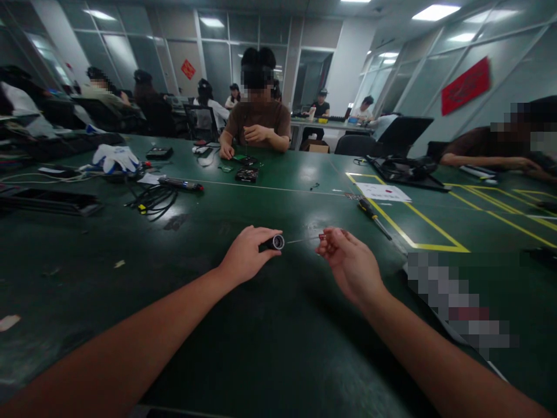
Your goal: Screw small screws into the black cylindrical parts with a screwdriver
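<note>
My left hand [248, 253] is closed around a short black cylinder [277, 242]; its round open end with a silver rim faces me and slightly right. The cylinder looks like a flashlight head, but most of its body is hidden by my fingers. Between the fingertips of my right hand [348, 258] is a thin screwdriver [321, 237] with a red handle. Its slim metal shaft points left toward the rim, and the tip appears just short of it. Both hands are above the green table [270, 325].
A yellow-and-black screwdriver [374, 217] lies beyond my right hand, near a white paper [383, 192] and yellow tape lines. On the left are coiled black cables [159, 200], white gloves [114, 158] and a black tray [47, 200]. Across the table, a person [256, 116] handles small parts.
</note>
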Action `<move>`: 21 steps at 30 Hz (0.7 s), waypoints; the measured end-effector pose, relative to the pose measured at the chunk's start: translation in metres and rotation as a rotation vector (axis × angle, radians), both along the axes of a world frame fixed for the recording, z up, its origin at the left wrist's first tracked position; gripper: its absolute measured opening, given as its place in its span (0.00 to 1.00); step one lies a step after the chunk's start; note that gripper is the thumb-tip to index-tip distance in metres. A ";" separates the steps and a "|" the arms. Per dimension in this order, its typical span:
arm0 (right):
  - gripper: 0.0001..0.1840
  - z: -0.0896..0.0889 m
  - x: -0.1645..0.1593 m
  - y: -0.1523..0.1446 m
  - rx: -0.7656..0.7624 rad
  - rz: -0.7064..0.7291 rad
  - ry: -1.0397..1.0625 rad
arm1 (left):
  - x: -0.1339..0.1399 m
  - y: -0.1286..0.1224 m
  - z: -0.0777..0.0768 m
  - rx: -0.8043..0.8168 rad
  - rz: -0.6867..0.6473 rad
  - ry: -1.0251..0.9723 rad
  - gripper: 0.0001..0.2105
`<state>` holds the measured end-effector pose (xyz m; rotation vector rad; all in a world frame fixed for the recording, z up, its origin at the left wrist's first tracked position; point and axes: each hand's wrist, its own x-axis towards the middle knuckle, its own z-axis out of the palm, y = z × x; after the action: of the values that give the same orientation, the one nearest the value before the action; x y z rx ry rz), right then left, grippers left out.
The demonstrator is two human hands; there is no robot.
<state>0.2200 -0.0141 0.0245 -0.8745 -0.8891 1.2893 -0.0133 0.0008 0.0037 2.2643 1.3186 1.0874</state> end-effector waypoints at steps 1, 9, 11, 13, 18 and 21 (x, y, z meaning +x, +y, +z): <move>0.15 -0.001 0.000 0.000 0.032 -0.016 -0.019 | 0.000 0.000 0.001 -0.001 -0.002 0.003 0.20; 0.12 -0.007 -0.006 -0.012 0.259 -0.044 -0.406 | 0.000 -0.001 -0.001 0.017 -0.036 0.022 0.20; 0.12 -0.005 -0.006 -0.014 0.275 -0.064 -0.463 | 0.000 0.000 -0.002 0.017 -0.041 0.014 0.20; 0.12 -0.003 -0.006 -0.015 0.281 -0.082 -0.496 | 0.000 0.000 -0.003 0.018 -0.042 0.006 0.20; 0.12 0.002 -0.005 -0.016 0.298 -0.051 -0.585 | 0.000 -0.001 -0.001 0.010 -0.023 0.025 0.19; 0.11 0.003 -0.003 -0.016 0.314 -0.032 -0.611 | 0.000 -0.001 0.001 0.004 -0.016 0.032 0.19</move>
<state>0.2167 -0.0305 0.0276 -1.0390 -1.5031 0.8217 -0.0134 -0.0005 0.0046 2.2998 1.3088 1.0536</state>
